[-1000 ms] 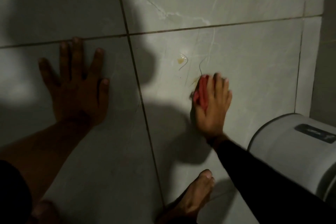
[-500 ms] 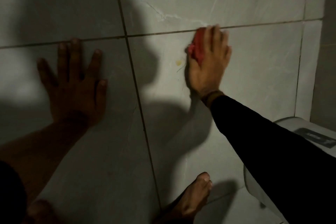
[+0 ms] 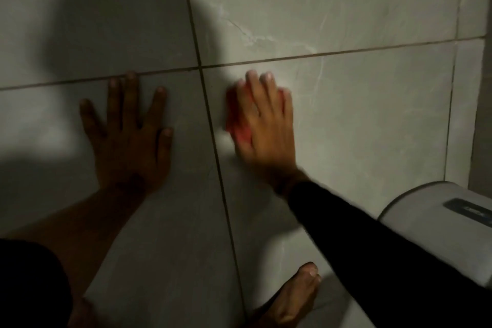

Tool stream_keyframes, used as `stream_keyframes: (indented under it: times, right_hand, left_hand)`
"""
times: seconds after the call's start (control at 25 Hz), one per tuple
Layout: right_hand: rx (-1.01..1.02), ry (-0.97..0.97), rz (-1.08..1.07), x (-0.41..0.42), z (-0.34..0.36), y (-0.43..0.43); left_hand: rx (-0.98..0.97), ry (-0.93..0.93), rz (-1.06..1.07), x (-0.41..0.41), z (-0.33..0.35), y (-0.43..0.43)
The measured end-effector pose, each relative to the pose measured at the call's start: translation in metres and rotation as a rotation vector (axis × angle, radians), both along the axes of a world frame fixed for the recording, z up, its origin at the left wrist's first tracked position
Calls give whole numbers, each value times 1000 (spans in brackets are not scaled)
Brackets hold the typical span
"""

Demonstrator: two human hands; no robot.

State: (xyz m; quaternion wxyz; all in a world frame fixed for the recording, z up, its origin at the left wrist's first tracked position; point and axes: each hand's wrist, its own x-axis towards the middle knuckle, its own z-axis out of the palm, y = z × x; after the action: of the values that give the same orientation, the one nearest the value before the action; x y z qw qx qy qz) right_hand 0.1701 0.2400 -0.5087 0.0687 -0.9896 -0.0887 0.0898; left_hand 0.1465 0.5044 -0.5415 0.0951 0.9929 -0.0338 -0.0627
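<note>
So the head camera is the only view here, and it looks down at a pale grey marbled tile surface (image 3: 372, 114), pretty dim overall. A big dark shadow (image 3: 119, 21) covers the upper left.

The left hand (image 3: 127, 136) lies flat on the tile with its palm down. Its fingers are straight and spread apart, holding nothing, and the two middle fingertips just reach the horizontal grout line (image 3: 346, 52). The bare forearm runs back toward the lower left corner.

The right hand (image 3: 263, 125) is motion-blurred, so take the details loosely. It's pressing flat on a red cloth (image 3: 237, 117), with the fingers stretched out and fairly close together on top of it rather than wrapped around it. The cloth sits between the palm and the tile and pokes out on the thumb side. It's just right of the vertical grout line (image 3: 213, 125) and a bit below the horizontal one, so it's in the top left corner of the lower right tile. I can't tell from the blur whether it's a rag or a sponge. That arm has a black sleeve (image 3: 372, 242) on it.

The two hands are near each other, with the vertical grout line between them.

Down at the bottom there's a bare foot (image 3: 292, 298), toes pointing up into the frame, just right of that same grout line. At the right edge is a white rounded appliance (image 3: 431, 221) with a dark label (image 3: 468, 210) on top, and the sleeve crosses in front of it.
</note>
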Motion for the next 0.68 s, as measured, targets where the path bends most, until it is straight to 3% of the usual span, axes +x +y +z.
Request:
stream_keyframes:
  times: [0.08, 0.12, 0.24, 0.28, 0.36, 0.44, 0.56, 0.68]
  right_hand:
    - [-81, 82, 69, -54, 11, -14]
    - [-90, 107, 1, -59, 18, -27]
    - [-20, 12, -419, 13, 15, -40]
    - [-8, -56, -468, 51, 11, -28]
    - [12, -144, -313, 106, 1, 8]
    - [108, -210, -58, 98, -9, 45]
    - [154, -76, 166, -30, -2, 58]
    - [38, 171, 148, -141, 17, 5]
  left_hand:
    - [-7, 6, 6, -1, 3, -1]
    - [-12, 3, 6, -1, 4, -3]
    - [-19, -7, 2, 0, 5, -3]
    - [-15, -11, -3, 0, 4, -3]
    - [-5, -9, -10, 0, 2, -2]
    - [-18, 7, -6, 0, 2, -2]
    - [-29, 15, -5, 0, 2, 1]
    - [-25, 12, -31, -1, 0, 0]
